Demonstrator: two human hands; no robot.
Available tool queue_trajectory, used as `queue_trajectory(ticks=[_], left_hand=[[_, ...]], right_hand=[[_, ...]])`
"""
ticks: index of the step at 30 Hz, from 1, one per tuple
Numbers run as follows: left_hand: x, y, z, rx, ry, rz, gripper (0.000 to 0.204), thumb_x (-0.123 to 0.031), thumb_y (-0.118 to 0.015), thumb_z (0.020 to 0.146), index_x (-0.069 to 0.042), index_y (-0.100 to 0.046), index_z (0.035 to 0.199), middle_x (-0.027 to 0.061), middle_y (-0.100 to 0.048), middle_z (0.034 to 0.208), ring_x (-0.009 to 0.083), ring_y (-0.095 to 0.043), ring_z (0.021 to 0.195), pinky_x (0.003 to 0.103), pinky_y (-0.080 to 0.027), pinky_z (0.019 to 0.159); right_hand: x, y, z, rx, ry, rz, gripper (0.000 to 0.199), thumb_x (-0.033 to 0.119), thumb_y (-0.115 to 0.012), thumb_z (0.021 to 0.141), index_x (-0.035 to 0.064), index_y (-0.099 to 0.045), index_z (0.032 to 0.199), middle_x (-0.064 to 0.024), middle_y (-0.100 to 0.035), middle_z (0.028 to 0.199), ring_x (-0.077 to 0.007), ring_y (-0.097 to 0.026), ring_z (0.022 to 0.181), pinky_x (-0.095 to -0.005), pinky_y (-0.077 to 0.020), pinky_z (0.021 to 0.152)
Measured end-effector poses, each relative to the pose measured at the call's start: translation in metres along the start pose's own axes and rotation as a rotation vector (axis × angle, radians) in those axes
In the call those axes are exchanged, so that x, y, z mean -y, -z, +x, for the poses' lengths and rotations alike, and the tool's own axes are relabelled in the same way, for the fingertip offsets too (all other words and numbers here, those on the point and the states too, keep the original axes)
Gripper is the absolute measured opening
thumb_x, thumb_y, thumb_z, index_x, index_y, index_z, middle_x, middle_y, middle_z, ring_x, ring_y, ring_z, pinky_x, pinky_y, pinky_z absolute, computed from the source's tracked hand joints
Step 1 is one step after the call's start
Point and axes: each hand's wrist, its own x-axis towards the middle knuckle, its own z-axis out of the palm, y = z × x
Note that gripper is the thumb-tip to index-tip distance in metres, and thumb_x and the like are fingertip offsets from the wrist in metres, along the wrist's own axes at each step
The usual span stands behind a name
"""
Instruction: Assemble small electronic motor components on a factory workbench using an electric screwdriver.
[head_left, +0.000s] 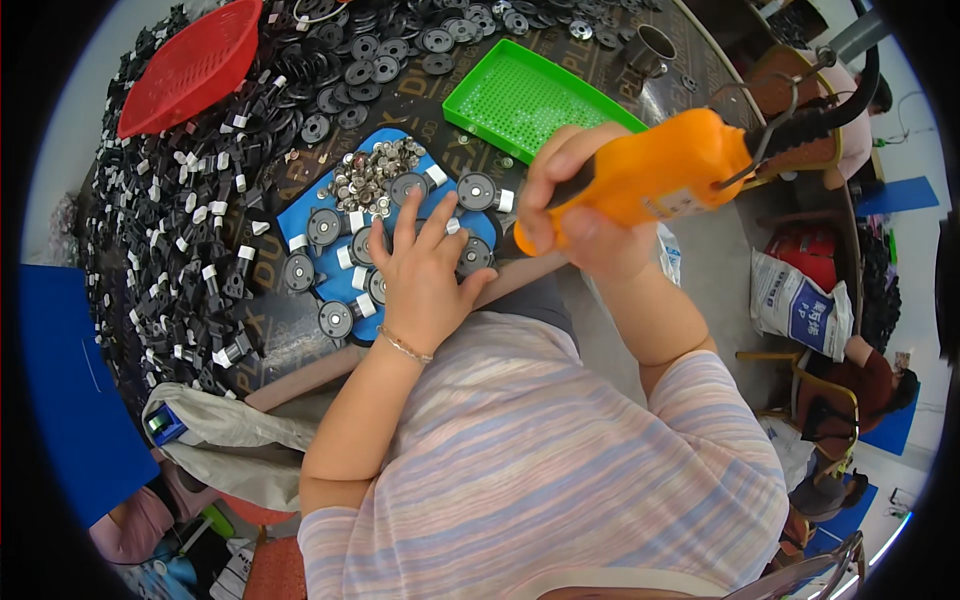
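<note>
My right hand (pixel 585 215) is closed around an orange power screwdriver (pixel 665 165), raised at the right of the work area. A black cord runs from its far end to the upper right; its tip is hidden. My left hand (pixel 425 275) lies palm down, fingers spread, over several black wheel assemblies with white tabs. Its fingertips touch or hover just above them; I cannot tell which. One wheel assembly (pixel 337 318) sits left of that hand, another (pixel 478 191) right of it. They rest on a blue mat (pixel 292 222) beside a pile of small metal caps (pixel 375 178).
Black parts with white tabs (pixel 205 270) heap along the left of the table. Black discs (pixel 385 68) cover the back. A red basket (pixel 190 68), a green perforated tray (pixel 530 100) and a metal cup (pixel 650 50) stand there. Other people sit at the far right.
</note>
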Motion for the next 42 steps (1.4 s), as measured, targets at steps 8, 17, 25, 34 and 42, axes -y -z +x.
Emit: queue_trajectory(ticks=[8, 17, 25, 34, 42], left_hand=[[0.001, -0.004, 0.0, -0.012, -0.003, 0.002, 0.038, -0.03, -0.076, 0.058, -0.007, -0.066, 0.087, 0.0055, -0.048, 0.127, 0.029, -0.03, 0.126, 0.055, -0.014, 0.099], [0.0, -0.003, 0.002, -0.028, -0.015, 0.008, 0.035, -0.029, -0.076, 0.059, -0.009, -0.066, 0.085, 0.0042, -0.048, 0.127, 0.0286, -0.03, 0.126, 0.056, -0.014, 0.099], [-0.001, 0.002, 0.004, 0.024, -0.015, 0.016, 0.035, -0.029, -0.076, 0.058, -0.007, -0.067, 0.084, 0.0063, -0.046, 0.129, 0.0288, -0.028, 0.127, 0.057, -0.013, 0.099], [-0.026, -0.008, 0.017, -0.144, -0.082, 0.103, 0.037, -0.037, -0.071, 0.063, -0.001, -0.062, 0.069, 0.0112, -0.045, 0.127, 0.029, -0.031, 0.125, 0.056, -0.012, 0.099], [-0.032, -0.035, 0.035, -0.17, -0.115, 0.223, 0.045, -0.047, -0.067, 0.065, -0.003, -0.062, 0.07, 0.0117, -0.047, 0.126, 0.0267, -0.031, 0.126, 0.053, -0.01, 0.101]], right_hand=[[-0.017, -0.004, -0.003, 0.1, 0.042, -0.168, 0.027, 0.01, -0.065, 0.077, 0.0, -0.048, 0.096, -0.0123, -0.053, 0.076, -0.0124, -0.051, 0.052, -0.0218, -0.0443, 0.047], [-0.03, 0.003, -0.003, 0.189, 0.123, -0.318, 0.024, 0.008, -0.066, 0.073, 0.0034, -0.052, 0.092, -0.0085, -0.055, 0.075, -0.0144, -0.054, 0.058, -0.0243, -0.0443, 0.053], [0.013, 0.024, 0.027, 0.281, 0.095, 0.1, 0.031, 0.017, -0.066, 0.076, 0.0014, -0.051, 0.098, -0.0133, -0.057, 0.086, -0.0168, -0.056, 0.06, -0.0277, -0.0467, 0.055], [-0.01, 0.099, 0.044, -0.405, 0.27, -0.386, 0.022, -0.005, -0.06, 0.075, -0.002, -0.052, 0.095, -0.0095, -0.057, 0.078, -0.0152, -0.056, 0.056, -0.026, -0.0456, 0.052], [-0.02, 0.097, 0.046, -0.365, 0.231, -0.396, 0.022, -0.002, -0.061, 0.075, -0.0021, -0.052, 0.095, -0.0092, -0.058, 0.074, -0.0136, -0.055, 0.055, -0.025, -0.0461, 0.052]])
